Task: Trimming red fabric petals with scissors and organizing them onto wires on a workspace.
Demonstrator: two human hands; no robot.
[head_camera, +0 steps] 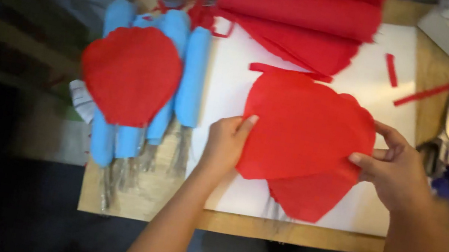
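Gripping red paper heart [303,127] edges: my left hand [226,142] at 9 o'clock, right hand [396,170] at 3; blue rolls [190,75] at 10.

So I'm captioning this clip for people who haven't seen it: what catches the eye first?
The big red paper heart at centre, held at its edges by the left hand and right hand over a white sheet. To the left, another red heart shape lies on blue paper rolls.
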